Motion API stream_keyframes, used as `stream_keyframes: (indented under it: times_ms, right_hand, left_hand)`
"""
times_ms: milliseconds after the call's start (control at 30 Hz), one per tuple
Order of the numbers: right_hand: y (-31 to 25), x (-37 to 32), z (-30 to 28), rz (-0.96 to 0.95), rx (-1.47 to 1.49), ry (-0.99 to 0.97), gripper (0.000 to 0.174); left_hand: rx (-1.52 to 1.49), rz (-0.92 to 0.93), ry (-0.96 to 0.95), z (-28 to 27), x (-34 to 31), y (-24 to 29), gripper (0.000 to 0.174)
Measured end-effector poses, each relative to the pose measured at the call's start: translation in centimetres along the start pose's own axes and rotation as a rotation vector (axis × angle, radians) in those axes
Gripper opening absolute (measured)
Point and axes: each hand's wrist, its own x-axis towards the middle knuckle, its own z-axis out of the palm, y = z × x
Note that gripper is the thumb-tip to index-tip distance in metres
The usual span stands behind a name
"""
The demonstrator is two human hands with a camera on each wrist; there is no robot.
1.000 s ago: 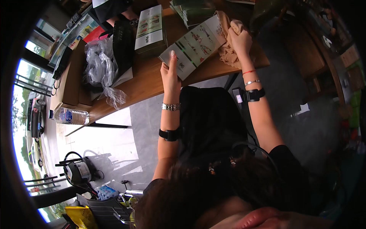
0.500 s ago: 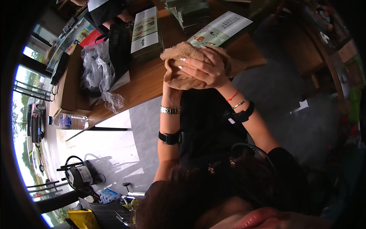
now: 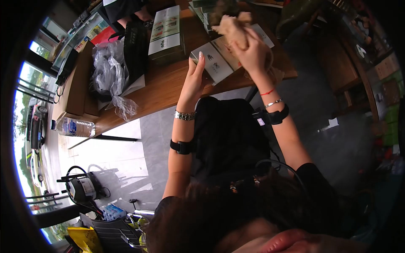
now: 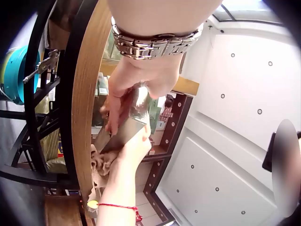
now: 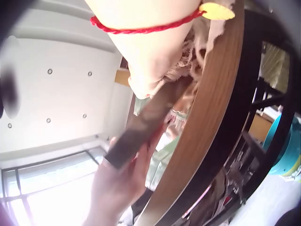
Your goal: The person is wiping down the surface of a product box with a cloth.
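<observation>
A flat, white-topped printed box (image 3: 213, 63) is tilted up near the table's front edge. My left hand (image 3: 195, 80) grips its near end, with the thumb lying on the top face. In my right hand (image 3: 253, 55) is a bunched tan cloth (image 3: 233, 31), held over the box's far half and hiding part of its print. From the left wrist view, the left fingers wrap the shiny box end, and the box's dark side (image 5: 141, 125) faces the right wrist camera. More of the cloth (image 4: 101, 162) hangs by the table edge.
On the wooden table (image 3: 158, 90) stand another printed box (image 3: 165, 33) and several stacked green boxes (image 3: 202, 14) at the back. Clear plastic wrap (image 3: 110, 69), a black bag (image 3: 136, 50) and a water bottle (image 3: 75, 127) lie to the left.
The right hand wiped the cloth over to the box's left end, covering the left hand, then came back right with it. The left end and left thumb show again.
</observation>
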Motion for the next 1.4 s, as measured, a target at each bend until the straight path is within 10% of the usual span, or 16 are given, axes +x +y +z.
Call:
stream_keyframes:
  times_ms: [133,567,700,867,1033,1300,1400]
  right_hand:
    - [-6.0,-0.6,1.5,-0.175,0.109,-0.286,0.026]
    - [-5.9,-4.1,-2.8,-0.537,-0.047,-0.434,0.022]
    - [-2.5,-4.1,-5.7,-0.389,0.261,-0.385,0.019]
    - [4.6,-2.1,-5.6,0.07,0.103,-0.164,0.029]
    - [7.9,0.6,-4.7,0.306,-0.355,-0.145,0.026]
    - [-5.4,-2.5,-2.0,-0.321,0.016,-0.275,0.023]
    - [-4.4,-2.5,-1.5,-0.236,0.056,-0.247,0.025]
  left_hand:
    - [-0.375,-0.094,-0.178,-1.2,1.9,-0.9,0.095]
    - [-0.641,-0.014,-0.124,-2.1,1.1,-1.6,0.093]
    - [-0.656,-0.128,-0.026,-2.2,1.5,-1.5,0.083]
    - [-0.406,-0.069,-0.15,-3.4,1.8,-2.4,0.042]
    - [-0.228,-0.013,-0.03,-0.6,1.1,-2.5,0.038]
    - [0.295,0.308,0.195,-0.5,1.7,-4.5,0.044]
    - [0.177,0.373,0.141,0.0,0.6,-4.0,0.042]
